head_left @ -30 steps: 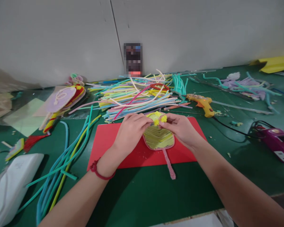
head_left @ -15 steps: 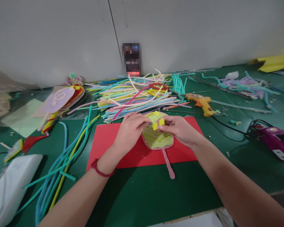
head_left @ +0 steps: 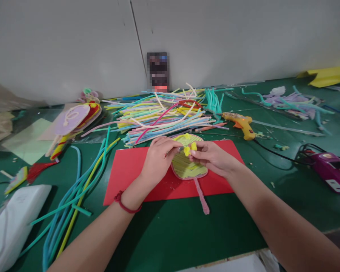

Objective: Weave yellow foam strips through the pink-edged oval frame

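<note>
A small fan-shaped craft piece, filled with yellow-green strips and edged in pink, lies on a red sheet; its pink fuzzy handle points toward me. My left hand and my right hand meet above the fan's upper part. Both pinch a short yellow pipe cleaner curled into small loops, held just over the fan. A red cord bracelet sits on my left wrist.
A heap of coloured pipe cleaners lies behind the red sheet. An orange glue gun rests to the right, its black cord running to a purple device. Long teal and yellow stems trail left, beside finished fans and a white object.
Both hands have drawn slightly closer together and lower over the fan. The yellow pipe cleaner has been bent into a tighter, smaller curl between the fingertips.
</note>
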Demonstrator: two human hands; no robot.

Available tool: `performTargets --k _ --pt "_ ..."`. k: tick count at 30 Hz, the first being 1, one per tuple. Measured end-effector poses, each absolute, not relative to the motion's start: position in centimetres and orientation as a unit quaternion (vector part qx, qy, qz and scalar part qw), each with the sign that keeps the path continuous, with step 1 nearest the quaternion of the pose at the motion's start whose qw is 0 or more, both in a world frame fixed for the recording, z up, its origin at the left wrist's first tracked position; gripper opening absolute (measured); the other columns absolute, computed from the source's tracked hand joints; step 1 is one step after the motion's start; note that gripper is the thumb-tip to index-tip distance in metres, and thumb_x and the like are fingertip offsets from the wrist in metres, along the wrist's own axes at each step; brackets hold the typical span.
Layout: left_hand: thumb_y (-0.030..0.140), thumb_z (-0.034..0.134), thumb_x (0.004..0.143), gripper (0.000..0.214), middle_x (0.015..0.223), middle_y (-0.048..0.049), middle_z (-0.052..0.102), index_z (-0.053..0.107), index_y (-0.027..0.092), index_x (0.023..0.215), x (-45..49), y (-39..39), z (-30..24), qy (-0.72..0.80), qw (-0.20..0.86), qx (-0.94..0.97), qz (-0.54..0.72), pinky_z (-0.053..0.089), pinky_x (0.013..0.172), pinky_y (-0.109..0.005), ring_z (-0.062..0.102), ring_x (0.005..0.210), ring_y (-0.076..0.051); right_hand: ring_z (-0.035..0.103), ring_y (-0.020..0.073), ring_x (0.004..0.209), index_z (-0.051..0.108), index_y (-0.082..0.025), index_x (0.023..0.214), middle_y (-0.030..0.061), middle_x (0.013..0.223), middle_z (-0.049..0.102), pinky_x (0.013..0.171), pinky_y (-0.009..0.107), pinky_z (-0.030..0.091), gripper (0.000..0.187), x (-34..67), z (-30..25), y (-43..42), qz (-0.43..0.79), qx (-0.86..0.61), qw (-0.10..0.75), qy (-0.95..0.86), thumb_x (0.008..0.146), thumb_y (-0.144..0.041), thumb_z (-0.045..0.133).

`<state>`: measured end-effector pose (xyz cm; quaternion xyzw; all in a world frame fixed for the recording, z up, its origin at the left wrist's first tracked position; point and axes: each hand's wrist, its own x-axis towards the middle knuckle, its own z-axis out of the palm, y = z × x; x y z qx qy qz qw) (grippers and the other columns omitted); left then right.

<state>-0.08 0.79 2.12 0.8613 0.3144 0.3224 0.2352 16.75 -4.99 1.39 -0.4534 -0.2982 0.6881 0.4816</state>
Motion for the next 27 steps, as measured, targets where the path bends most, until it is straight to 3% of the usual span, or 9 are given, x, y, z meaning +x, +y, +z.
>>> performTargets --k 5,8,14,17,20,27 --pt "0.021 0.053 0.083 0.011 0.074 0.0003 0.066 0.062 0.02 0.076 0.2 0.3 1.9 0.347 0.25 0.843 0.327 0.043 0.079 -0.028 0.058 0.075 -0.014 0.056 0.0067 0.061 0.067 -0.017 0.068 -0.0022 0.064 0.06 0.065 0.019 0.047 0.016 16.4 1.1 -4.9 0.7 -0.447 0.497 -0.252 0.057 -0.022 0.078" --pt "0.022 0.051 0.084 0.013 0.078 0.0005 0.066 0.062 0.02 0.078 0.2 -0.2 1.6 0.356 0.205 0.853 0.322 0.038 0.089 -0.032 0.058 0.08 -0.015 0.056 0.0064 0.061 0.066 -0.017 0.064 -0.0031 0.063 0.06 0.066 0.018 0.047 0.016 16.2 0.9 -4.8 0.683 -0.448 0.527 -0.235 0.055 -0.022 0.078" --pt "0.023 0.047 0.086 0.016 0.082 0.0006 0.067 0.062 0.021 0.079 0.3 -0.9 0.9 0.365 0.145 0.863 0.318 0.03 0.099 -0.036 0.058 0.085 -0.014 0.058 0.0113 0.067 0.067 -0.018 0.075 -0.0007 0.073 0.064 0.07 0.026 0.047 0.019 16.3 0.9 -4.6 0.587 -0.512 0.534 -0.328 0.06 -0.026 0.075" --pt "0.023 0.047 0.086 0.016 0.082 -0.0001 0.067 0.061 0.019 0.079 0.3 -0.3 1.1 0.351 0.206 0.87 0.278 0.035 0.094 -0.034 0.058 0.081 -0.014 0.059 0.0142 0.071 0.067 -0.017 0.077 0.001 0.078 0.065 0.072 0.029 0.047 0.021 16.6 1.2 -4.6 0.553 -0.537 0.517 -0.372 0.06 -0.026 0.074" --pt "0.027 0.039 0.089 0.024 0.083 -0.0017 0.066 0.059 0.017 0.081 0.0 0.5 1.7 0.332 0.331 0.852 0.232 0.044 0.073 -0.026 0.058 0.076 -0.014 0.06 0.0147 0.071 0.066 -0.017 0.076 0.0013 0.076 0.065 0.072 0.03 0.047 0.02 16.8 1.5 -4.7 0.556 -0.543 0.496 -0.387 0.06 -0.027 0.073" --pt "0.026 0.035 0.09 0.025 0.07 0.0005 0.059 0.053 0.016 0.075 -0.6 1.5 2.6 0.257 0.508 0.809 0.145 0.043 0.072 -0.023 0.055 0.073 -0.012 0.057 0.0125 0.064 0.063 -0.016 0.071 -0.0004 0.068 0.061 0.066 0.027 0.047 0.017 17.0 1.4 -4.9 0.575 -0.536 0.448 -0.427 0.063 -0.029 0.071"
